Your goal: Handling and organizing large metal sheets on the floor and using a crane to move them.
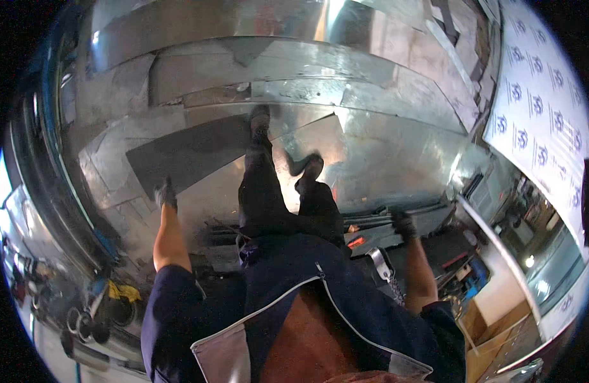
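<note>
Dark grey sheet (192, 153), one: over shiny metal sheets (396, 159), its right end at the left shoe (260, 121). Left hand (165, 193), dark-gloved: at the near edge of that piece; cannot tell whether gripping. Right hand (404, 225), dark-gloved, blurred: near dark bars (371, 221); cannot tell whether open or closed.

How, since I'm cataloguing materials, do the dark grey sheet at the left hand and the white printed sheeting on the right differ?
The dark grey sheet looks plain; the white printed sheeting bears repeated marks. The left hand is at the sheet's edge; neither hand is at the sheeting.
</note>
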`<state>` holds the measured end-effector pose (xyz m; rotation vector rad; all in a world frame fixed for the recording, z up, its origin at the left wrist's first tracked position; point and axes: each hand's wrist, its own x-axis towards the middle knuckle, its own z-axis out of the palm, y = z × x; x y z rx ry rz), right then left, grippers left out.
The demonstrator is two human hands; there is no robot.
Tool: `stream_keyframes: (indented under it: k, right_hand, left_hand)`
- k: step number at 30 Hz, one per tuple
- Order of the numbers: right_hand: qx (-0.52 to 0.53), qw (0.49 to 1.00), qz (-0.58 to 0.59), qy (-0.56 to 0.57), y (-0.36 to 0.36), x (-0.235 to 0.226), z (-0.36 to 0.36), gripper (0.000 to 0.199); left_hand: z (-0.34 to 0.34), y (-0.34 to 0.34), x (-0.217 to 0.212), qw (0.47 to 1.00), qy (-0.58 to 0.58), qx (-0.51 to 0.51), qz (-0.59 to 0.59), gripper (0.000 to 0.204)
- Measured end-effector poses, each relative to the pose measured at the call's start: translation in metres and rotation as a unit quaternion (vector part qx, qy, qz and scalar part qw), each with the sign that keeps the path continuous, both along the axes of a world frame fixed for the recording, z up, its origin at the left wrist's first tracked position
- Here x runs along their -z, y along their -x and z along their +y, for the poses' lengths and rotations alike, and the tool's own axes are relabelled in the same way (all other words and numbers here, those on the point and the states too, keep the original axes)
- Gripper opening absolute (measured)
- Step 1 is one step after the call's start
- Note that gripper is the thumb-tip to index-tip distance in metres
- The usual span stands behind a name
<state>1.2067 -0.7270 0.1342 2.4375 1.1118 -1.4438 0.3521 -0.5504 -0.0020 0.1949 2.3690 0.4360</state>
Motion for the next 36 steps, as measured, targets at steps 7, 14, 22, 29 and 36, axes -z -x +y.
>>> stream_keyframes:
  k: [7,14,22,29,36]
  right_hand:
    - [-0.111,0.968,0.222,-0.045,0.045,0.044,-0.076,0.040]
    - [0.007,0.981,0.187,0.048,-0.077,0.096,0.091,0.025]
    - [0.069,0.971,0.209,-0.091,-0.096,0.020,0.210,0.038]
    - [-0.002,0.983,0.173,0.068,-0.105,0.073,0.203,0.041]
    - [-0.093,0.979,0.136,0.123,-0.100,0.092,0.163,0.039]
  left_hand:
    - [0.021,-0.098,-0.054,0.987,-0.043,-0.021,-0.154,0.058]
    - [0.104,-0.314,-0.103,0.848,-0.352,0.138,-0.371,0.057]
    - [-0.212,-0.334,-0.071,0.931,-0.232,-0.183,-0.214,0.068]
    - [-0.416,-0.404,-0.080,0.957,-0.053,-0.252,-0.135,0.058]
    - [-0.374,-0.496,-0.075,0.969,-0.157,-0.088,-0.169,0.062]
